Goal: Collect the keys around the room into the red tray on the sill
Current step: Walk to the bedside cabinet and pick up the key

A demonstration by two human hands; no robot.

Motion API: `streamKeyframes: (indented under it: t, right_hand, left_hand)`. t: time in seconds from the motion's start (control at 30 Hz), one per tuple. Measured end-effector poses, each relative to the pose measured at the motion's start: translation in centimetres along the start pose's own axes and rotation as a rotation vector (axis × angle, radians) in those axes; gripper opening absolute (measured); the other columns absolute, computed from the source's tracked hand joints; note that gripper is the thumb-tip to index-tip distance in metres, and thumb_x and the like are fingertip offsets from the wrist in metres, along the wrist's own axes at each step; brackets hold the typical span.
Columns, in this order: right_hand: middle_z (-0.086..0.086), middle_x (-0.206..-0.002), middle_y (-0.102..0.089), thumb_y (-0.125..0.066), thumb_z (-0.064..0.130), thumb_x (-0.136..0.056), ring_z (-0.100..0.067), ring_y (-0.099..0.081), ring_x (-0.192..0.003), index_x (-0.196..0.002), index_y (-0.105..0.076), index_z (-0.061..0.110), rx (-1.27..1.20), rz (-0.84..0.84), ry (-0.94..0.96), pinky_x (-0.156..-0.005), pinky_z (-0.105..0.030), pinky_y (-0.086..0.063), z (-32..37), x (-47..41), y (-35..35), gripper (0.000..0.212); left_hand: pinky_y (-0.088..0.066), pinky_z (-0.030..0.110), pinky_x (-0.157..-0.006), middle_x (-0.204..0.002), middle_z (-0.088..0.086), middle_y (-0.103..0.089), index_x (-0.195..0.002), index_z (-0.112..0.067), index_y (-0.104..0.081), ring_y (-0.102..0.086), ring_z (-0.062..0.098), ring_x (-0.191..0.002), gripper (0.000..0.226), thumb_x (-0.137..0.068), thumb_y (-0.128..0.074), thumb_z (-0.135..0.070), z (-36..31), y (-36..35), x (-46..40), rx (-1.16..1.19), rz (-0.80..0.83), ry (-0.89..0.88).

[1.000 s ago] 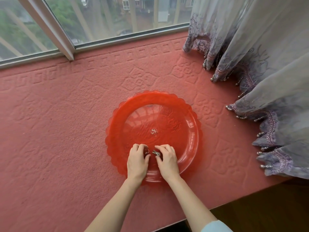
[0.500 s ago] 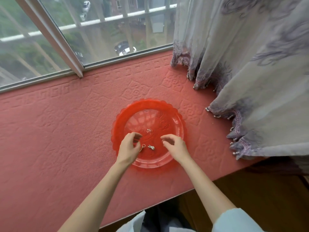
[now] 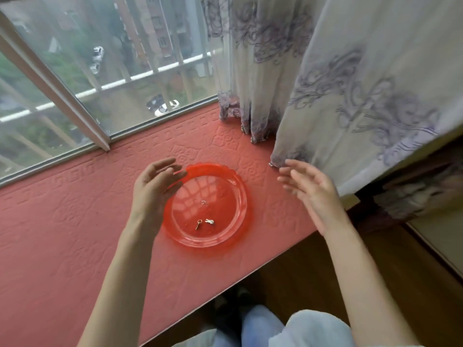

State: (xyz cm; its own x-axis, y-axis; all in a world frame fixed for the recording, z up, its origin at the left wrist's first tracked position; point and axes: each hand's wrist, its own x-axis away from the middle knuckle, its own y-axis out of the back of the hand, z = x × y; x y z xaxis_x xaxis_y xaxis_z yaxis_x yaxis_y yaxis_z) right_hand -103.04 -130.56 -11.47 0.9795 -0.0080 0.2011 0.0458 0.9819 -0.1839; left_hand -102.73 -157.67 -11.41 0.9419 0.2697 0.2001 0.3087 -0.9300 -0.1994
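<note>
A round translucent red tray [image 3: 241, 196] with a scalloped rim rests on the red embossed sill [image 3: 62, 221]. Two small keys lie in its near half: a brass-coloured key [image 3: 198, 224] and, just right of it, a silver key [image 3: 210, 221]. My left hand [image 3: 155, 189] hovers over the tray's left rim, fingers spread, holding nothing. My right hand [image 3: 312, 189] is raised to the right of the tray, apart from it, fingers apart and empty.
A grey-lilac patterned curtain [image 3: 350, 96] with beaded hem hangs onto the sill just right of the tray, close behind my right hand. The window frame [image 3: 75, 113] runs along the sill's far edge. The sill's near edge drops to a wooden floor [image 3: 313, 279].
Both hands have let go of the keys and lifted up and apart from the tray. The keys now lie in the tray. The view has pulled back and tilted up.
</note>
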Motion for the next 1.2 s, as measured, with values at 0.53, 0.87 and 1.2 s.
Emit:
streamKeyframes:
  t: [0.53,0.87,1.2]
  right_hand:
    - [-0.005,-0.094,-0.070,-0.042,0.018,-0.096,-0.020,-0.068,-0.092,-0.109,-0.061,0.013,-0.386,-0.305,0.084,-0.076,-0.025,-0.056,2.5,9.0,12.4,0.023]
    - [-0.004,-0.096,-0.073,-0.044,0.025,-0.095,-0.022,-0.068,-0.098,-0.108,-0.062,0.012,-0.582,-0.455,0.131,-0.079,-0.029,-0.057,5.1,14.6,24.8,0.026]
    - [-0.003,-0.095,-0.075,-0.059,0.029,-0.081,-0.021,-0.069,-0.098,-0.108,-0.063,0.013,-0.670,-0.788,0.311,-0.076,-0.029,-0.057,6.8,24.6,37.4,0.032]
  left_hand:
    - [-0.048,0.027,-0.084,-0.072,-0.008,-0.072,-0.094,-0.015,-0.060,-0.070,0.011,-0.079,0.024,-0.090,-0.037,-0.010,-0.7,-9.4,4.7,0.185,0.141,0.105]
    - [-0.046,0.030,-0.086,-0.079,-0.002,-0.072,-0.094,-0.015,-0.063,-0.070,0.014,-0.080,0.029,-0.091,-0.036,-0.022,2.5,-24.5,9.4,0.242,0.420,0.323]
    - [-0.046,0.030,-0.085,-0.081,-0.002,-0.072,-0.096,-0.015,-0.061,-0.069,0.014,-0.080,0.032,-0.094,-0.033,-0.028,7.3,-42.6,17.6,0.123,0.836,0.520]
